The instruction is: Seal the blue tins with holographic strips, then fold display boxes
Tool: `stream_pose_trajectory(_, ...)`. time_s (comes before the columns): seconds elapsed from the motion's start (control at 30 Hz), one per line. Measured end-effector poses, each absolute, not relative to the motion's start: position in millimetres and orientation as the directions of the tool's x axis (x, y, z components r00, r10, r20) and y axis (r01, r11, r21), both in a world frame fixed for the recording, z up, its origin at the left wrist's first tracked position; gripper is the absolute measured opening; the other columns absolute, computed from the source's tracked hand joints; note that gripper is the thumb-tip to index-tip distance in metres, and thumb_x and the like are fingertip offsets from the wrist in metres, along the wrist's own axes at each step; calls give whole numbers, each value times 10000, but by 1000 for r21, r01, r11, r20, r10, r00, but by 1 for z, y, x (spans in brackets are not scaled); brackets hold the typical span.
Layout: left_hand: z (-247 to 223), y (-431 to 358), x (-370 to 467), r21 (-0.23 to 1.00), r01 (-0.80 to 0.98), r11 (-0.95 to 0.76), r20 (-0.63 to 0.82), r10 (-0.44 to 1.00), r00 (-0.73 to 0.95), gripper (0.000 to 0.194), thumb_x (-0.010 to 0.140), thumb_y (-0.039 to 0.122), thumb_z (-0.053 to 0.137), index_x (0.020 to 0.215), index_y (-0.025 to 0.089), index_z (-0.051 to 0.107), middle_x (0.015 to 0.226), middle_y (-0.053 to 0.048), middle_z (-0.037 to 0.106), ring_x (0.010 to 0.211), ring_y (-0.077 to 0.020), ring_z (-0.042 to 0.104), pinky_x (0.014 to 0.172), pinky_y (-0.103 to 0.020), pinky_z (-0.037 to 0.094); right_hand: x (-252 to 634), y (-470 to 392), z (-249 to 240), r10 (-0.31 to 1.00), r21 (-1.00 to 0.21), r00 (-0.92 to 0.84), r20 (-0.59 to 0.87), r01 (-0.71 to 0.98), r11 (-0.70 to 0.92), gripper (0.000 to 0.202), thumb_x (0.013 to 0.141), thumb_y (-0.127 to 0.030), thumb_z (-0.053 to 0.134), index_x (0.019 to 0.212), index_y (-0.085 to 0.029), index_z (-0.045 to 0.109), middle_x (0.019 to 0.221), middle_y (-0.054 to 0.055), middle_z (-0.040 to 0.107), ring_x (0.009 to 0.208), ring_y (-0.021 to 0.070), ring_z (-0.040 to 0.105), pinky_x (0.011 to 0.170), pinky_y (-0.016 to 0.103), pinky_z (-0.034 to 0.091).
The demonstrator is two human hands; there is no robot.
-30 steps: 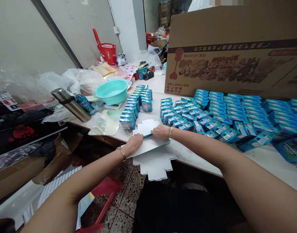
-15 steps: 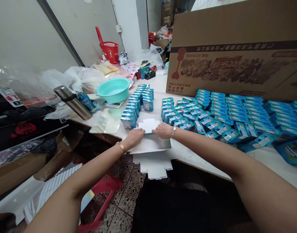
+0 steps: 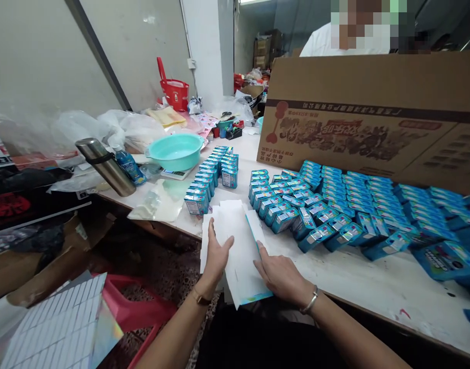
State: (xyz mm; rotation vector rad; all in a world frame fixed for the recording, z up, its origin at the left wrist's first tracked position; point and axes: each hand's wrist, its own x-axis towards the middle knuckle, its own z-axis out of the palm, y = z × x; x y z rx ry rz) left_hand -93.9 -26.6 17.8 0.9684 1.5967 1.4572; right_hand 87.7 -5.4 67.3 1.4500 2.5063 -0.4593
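Note:
A white card sheet with flaps (image 3: 238,256) lies at the table's front edge, its right side folded up and showing a blue outer face. My left hand (image 3: 217,251) rests on its left part with thumb and fingers spread. My right hand (image 3: 279,271) is at the folded right side, its fingers bent against the blue edge; the fingertips are partly hidden. Just beyond the card stand rows of small blue boxes (image 3: 196,202), and many more blue boxes (image 3: 315,236) fill the right of the table.
A large cardboard carton (image 3: 358,123) stands at the back right, with a person in white (image 3: 319,41) behind it. To the left are a turquoise basin (image 3: 176,152), a steel flask (image 3: 107,166), a blue bottle (image 3: 130,165) and a red stool (image 3: 138,307).
Both hands have moved down and apart on the card, and my left hand has spread. The card's right side now stands folded up. The view has tilted up, showing the person.

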Motion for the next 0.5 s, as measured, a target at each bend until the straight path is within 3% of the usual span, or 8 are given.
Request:
stream_pose_trajectory(0.1, 26, -17, -99, 985, -145, 91, -135, 934, -330, 721, 807, 206, 527, 1495, 246, 315, 1522, -73, 476, 1325, -244, 535, 1028, -383, 513, 76, 17, 64, 864, -408, -461, -202, 842, 354, 680, 956, -422, 463, 1526, -96, 289, 1224, 203, 671, 1017, 315, 682, 848, 386, 489)
stream_pose_trajectory(0.2, 32, -13, -106, 950, -287, 122, -194, 952, -236, 730, 806, 270, 516, 1504, 255, 305, 1476, -68, 532, 1197, -250, 635, 926, -370, 571, 60, 45, 51, 915, -688, -391, -97, 691, 223, 646, 892, -226, 477, 1509, -138, 309, 1203, 127, 674, 883, 223, 681, 837, 332, 502)
stream_pose_trajectory(0.3, 33, -10, -111, 932, -339, 125, -189, 969, -161, 755, 796, 370, 498, 1506, 240, 279, 1396, -84, 597, 1063, -248, 690, 854, -373, 587, 46, 58, 31, 934, -771, -355, -40, 606, 197, 657, 830, -94, 383, 1481, -173, 333, 1277, 95, 634, 990, 185, 654, 842, 282, 508)
stream_pose_trajectory(0.37, 30, -7, -114, 934, -333, 133, -189, 972, -141, 722, 775, 441, 501, 1443, 207, 363, 1254, -98, 670, 970, -245, 703, 817, -375, 582, 41, 59, 18, 945, -804, -326, 24, 556, 212, 627, 823, -93, 365, 1443, -186, 375, 1339, 92, 595, 1110, 189, 614, 886, 286, 501)
stream_pose_trajectory(0.5, 19, 6, -113, 974, -211, 84, -140, 954, -266, 444, 716, 522, 549, 991, 177, 605, 818, -33, 672, 776, -220, 668, 725, -342, 548, 35, 56, 2, 955, -858, -270, 125, 454, 241, 326, 891, -201, 356, 1122, -196, 586, 1097, 84, 679, 1009, 219, 632, 873, 325, 516)
